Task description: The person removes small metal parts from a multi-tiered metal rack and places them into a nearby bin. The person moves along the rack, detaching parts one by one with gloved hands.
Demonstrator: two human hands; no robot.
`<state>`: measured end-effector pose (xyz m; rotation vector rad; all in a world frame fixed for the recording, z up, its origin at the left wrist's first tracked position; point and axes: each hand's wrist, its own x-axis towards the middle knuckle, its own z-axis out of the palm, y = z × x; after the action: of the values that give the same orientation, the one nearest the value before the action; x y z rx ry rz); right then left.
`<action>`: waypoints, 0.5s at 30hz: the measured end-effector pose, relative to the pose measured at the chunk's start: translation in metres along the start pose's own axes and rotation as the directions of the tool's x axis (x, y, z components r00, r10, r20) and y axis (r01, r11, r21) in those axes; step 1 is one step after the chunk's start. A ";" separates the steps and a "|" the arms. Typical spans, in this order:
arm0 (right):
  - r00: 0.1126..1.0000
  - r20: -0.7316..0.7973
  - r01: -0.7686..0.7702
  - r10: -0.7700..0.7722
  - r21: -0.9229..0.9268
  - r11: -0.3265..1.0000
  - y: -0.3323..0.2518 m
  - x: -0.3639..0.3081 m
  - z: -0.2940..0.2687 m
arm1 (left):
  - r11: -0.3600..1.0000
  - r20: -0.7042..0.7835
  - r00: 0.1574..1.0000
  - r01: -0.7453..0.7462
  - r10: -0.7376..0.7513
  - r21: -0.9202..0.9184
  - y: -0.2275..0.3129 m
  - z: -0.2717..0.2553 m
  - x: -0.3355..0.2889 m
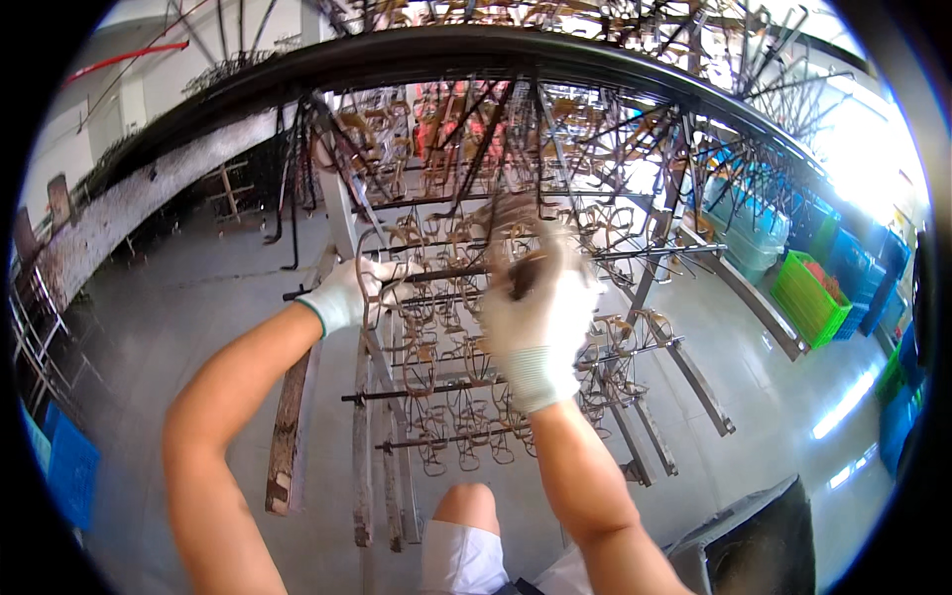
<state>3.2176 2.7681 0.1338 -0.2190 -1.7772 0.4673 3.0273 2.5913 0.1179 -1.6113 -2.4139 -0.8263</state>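
Observation:
Both of my hands wear white knit gloves. My left hand [349, 295] is closed around the left end of a black rod [446, 273], with a thin brown wire-like loop standing across its fingers. My right hand [540, 312] is raised in front of the rack's middle, smeared by motion; a dark patch shows on or in it, and I cannot tell what it is. Rows of brown frames that look like eyeglass frames [421, 367] hang from several rods, such as the lower black rod [367, 397].
A black bar [426, 58] with hanging hooked wires [291, 213] crosses overhead, close to me. Metal rack legs [288, 436] jut toward me. At right stand a green crate [808, 302] and blue bins [863, 273]. A dark box [759, 545] sits at lower right.

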 end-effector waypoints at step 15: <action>0.940 0.311 0.055 -0.138 0.262 0.964 -0.072 -0.040 0.052 | 0.886 0.062 0.997 0.064 -0.040 -0.459 -0.030 0.011 0.004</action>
<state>3.1848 2.6778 0.1191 0.1325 -2.0184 0.6807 3.0012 2.5919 0.0988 -1.7311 -2.4281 -1.4803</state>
